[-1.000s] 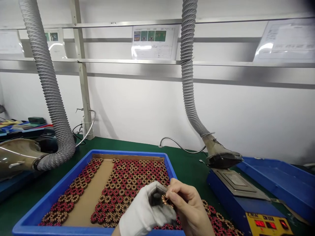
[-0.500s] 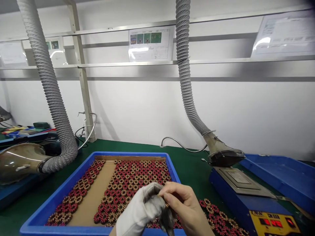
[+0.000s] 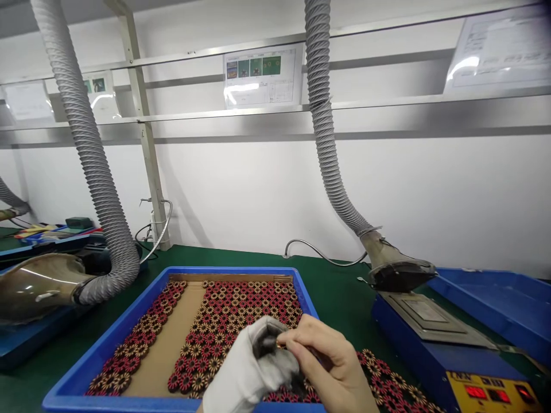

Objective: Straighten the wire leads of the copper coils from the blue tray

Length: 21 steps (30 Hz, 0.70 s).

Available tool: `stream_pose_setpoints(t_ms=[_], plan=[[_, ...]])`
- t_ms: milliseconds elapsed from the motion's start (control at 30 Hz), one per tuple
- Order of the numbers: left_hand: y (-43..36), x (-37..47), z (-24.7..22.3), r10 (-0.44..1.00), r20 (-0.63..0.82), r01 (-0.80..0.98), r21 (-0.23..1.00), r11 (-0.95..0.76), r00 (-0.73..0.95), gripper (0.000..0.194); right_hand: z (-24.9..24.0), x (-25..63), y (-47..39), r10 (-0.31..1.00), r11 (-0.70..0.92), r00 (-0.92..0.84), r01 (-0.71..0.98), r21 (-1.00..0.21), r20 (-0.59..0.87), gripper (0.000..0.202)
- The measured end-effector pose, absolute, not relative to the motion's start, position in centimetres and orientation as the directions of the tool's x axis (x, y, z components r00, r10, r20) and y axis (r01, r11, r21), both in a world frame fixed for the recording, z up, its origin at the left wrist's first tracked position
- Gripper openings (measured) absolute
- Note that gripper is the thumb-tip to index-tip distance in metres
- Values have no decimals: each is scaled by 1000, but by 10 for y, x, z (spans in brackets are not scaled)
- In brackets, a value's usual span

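Note:
My left hand (image 3: 249, 367), in a white glove with dark-stained fingertips, is curled closed in front of the tray. My right hand (image 3: 329, 361) is bare, with thumb and forefinger pinched against the gloved fingers. A small copper-coloured edge shows at the pinch; the rest of the held piece is hidden by the fingers. Behind and below the hands, a blue tray (image 3: 109, 332) holds many flower-shaped wound stators (image 3: 235, 307) with red and copper coils, laid in rows on brown cardboard. More stators (image 3: 390, 378) lie on the green table right of my right hand.
At the right stands a blue heated box (image 3: 413, 344) with a metal top plate and yellow display panel (image 3: 495, 393). A fume hood (image 3: 398, 264) on a grey hose (image 3: 321, 97) hangs over it. Another hood (image 3: 38, 287) is at left. A blue tray (image 3: 495, 304) lies far right.
The view has shifted slightly, so the tray and box appear a little further right. Both hands stay together; the gloved fingers have turned a little, with fewer dark fingertips showing below.

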<state>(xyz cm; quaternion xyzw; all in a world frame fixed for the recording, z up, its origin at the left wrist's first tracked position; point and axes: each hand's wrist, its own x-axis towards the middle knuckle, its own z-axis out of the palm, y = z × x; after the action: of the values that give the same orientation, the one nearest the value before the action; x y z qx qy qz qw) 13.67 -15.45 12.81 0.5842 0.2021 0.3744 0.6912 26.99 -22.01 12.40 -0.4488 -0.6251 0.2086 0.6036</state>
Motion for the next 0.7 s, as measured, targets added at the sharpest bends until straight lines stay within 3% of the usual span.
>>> stream_pose_setpoints(t_ms=[67,133,233,300,367,467,567,700], plan=[[-154,137,130,738,160,-254,967,16,655,36,121,262,-216,820,507,209,171,-845,534,27],[-154,134,132,697,138,-220,975,29,704,32,115,259,-212,848,496,267,-95,-863,458,28],[-153,128,132,630,95,-165,985,54,771,31,108,266,-209,857,501,319,-332,-799,405,24],[-152,126,130,658,129,-183,983,14,742,36,108,275,-209,834,536,316,-265,-802,453,21],[-151,127,127,708,188,-231,972,-35,681,45,112,280,-210,831,542,202,-88,-836,517,25],[-151,130,121,734,173,-281,959,25,657,57,117,280,-210,852,519,19,105,-848,524,35],[-153,132,118,760,107,-299,947,119,641,59,115,274,-206,866,493,104,-14,-870,489,29],[-155,136,122,707,167,-245,969,9,687,57,110,264,-202,867,479,225,-128,-869,445,27]])
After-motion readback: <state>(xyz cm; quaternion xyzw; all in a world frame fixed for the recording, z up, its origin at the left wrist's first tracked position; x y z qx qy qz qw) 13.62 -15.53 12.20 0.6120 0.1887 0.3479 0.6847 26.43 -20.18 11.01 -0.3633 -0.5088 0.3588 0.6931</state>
